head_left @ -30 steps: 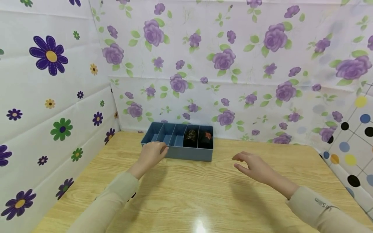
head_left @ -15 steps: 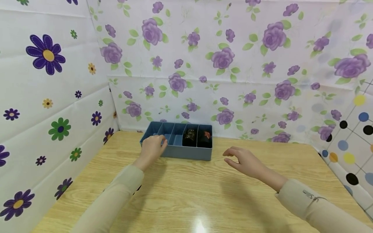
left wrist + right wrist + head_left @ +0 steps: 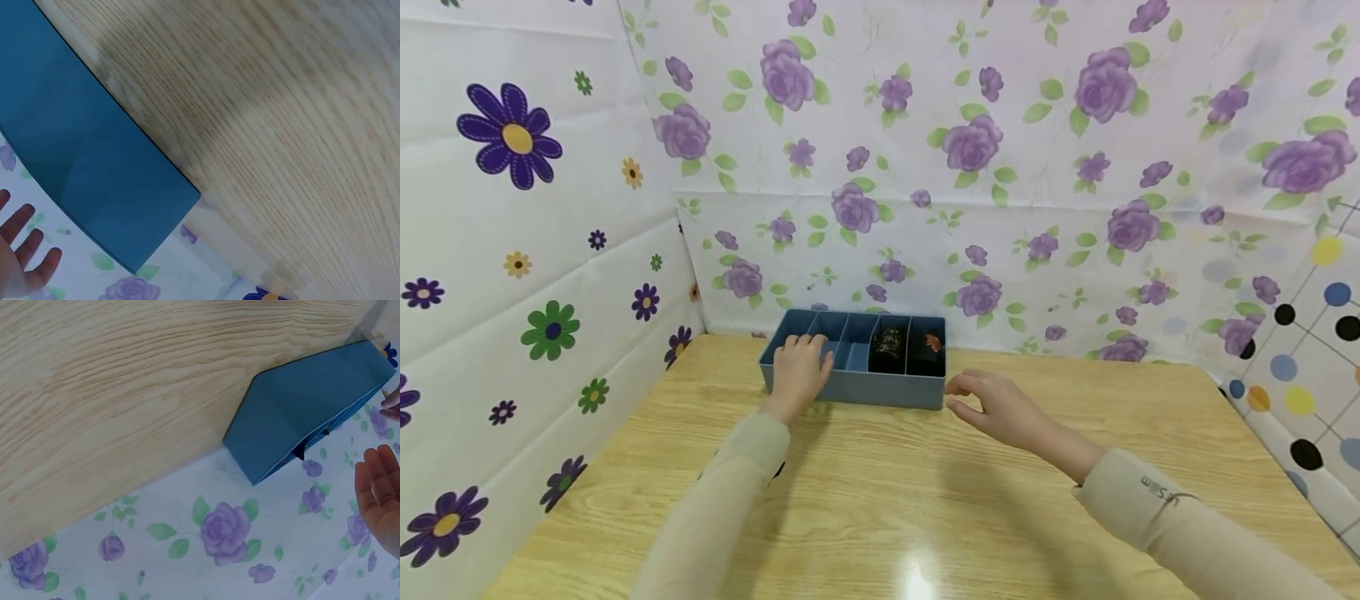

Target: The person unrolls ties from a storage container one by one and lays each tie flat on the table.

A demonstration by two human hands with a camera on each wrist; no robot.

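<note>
A blue-grey divided storage box (image 3: 880, 389) stands at the back of the table, its compartments side by side. One of its right-hand compartments holds a black item with gold lettering (image 3: 891, 348). The rightmost holds a black item with a red-orange leaf mark (image 3: 932, 342); the kind of both is unclear. My left hand (image 3: 797, 375) hangs over the box's front rim at the left compartments; its fingers (image 3: 44, 269) are spread and grasp nothing. By the box's right front corner, my right hand (image 3: 1000, 408) holds nothing, fingers loosely bent and thumb apart; contact with the box cannot be made out.
The box sits on a light wood-grain table (image 3: 910, 492). Behind it rises a cloth wall with purple roses (image 3: 977, 146). A daisy-patterned cloth (image 3: 550, 250) closes the left side, and a dotted one (image 3: 1300, 400) the right.
My right hand has moved left, from well away to beside the box's right corner. My left hand has shifted slightly up and forward over the front rim. The black items stay put.
</note>
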